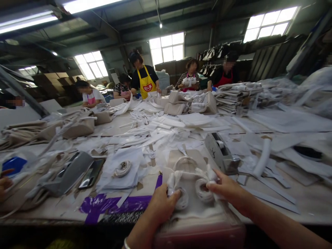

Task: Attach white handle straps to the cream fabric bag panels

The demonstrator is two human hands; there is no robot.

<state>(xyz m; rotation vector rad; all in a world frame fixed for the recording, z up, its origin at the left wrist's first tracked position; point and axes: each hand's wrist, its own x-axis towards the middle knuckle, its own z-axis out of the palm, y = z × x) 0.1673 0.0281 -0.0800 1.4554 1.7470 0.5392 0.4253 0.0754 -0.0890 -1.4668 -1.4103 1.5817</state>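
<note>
A beige bag [185, 162] lies flat at the near table edge, its white handles wrapped in white paper. My left hand [162, 204] is closed in a pinch on the left paper-wrapped handle roll [181, 200]. My right hand [228, 190] pinches the right paper-wrapped handle roll [203, 190] between thumb and fingers. Both rolls rest on the bag's lower part. A wristband shows on my left wrist.
A grey tape dispenser [220, 152] stands right of the bag, another [68, 174] lies at the left. White paper sheets, strips and beige bags [181, 103] cover the table. Purple tape [114, 204] marks the near edge. Several people work at the far side; another person's hand [5, 181] shows at the left edge.
</note>
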